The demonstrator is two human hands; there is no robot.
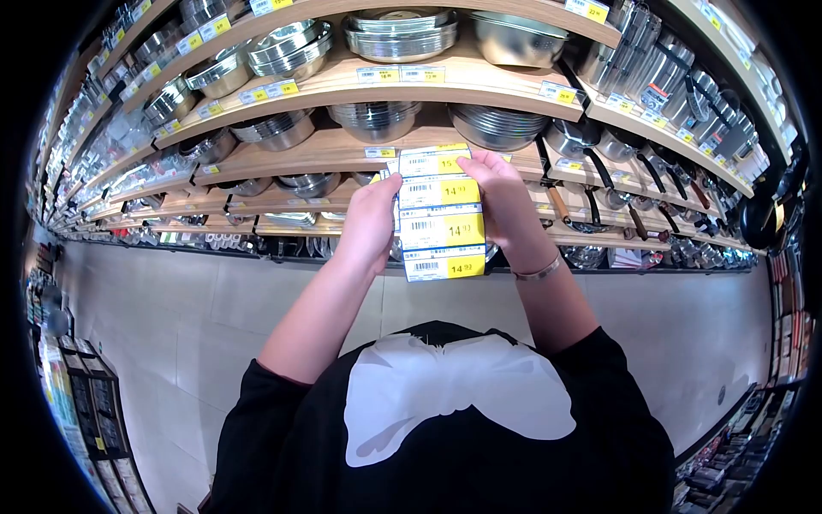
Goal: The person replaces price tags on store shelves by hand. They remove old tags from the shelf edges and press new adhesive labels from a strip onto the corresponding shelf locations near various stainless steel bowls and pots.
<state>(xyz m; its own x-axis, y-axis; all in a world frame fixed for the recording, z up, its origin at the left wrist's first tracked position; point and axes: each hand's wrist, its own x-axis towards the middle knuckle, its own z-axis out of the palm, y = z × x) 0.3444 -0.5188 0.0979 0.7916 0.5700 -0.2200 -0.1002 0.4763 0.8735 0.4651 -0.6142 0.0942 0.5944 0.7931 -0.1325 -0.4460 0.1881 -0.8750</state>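
Observation:
A strip of price labels (443, 230), white and yellow with barcodes, hangs between my two hands in front of the shelves. Several labels are joined one below another, and some of them read 14.99. My left hand (374, 214) pinches the strip's upper left edge, thumb on top. At the upper right, my right hand (501, 193) grips it with the thumb over the top label. The fingers behind the strip are mostly hidden. A bracelet (539, 269) circles my right wrist.
Wooden shelves (317, 86) with price tags along their edges hold stacked steel basins (399, 38). Pans with handles (591, 146) and steel flasks (664, 73) fill the right side. Glassware stands at far left. Pale floor tiles (214, 317) lie below, with another display rack (90, 394) at lower left.

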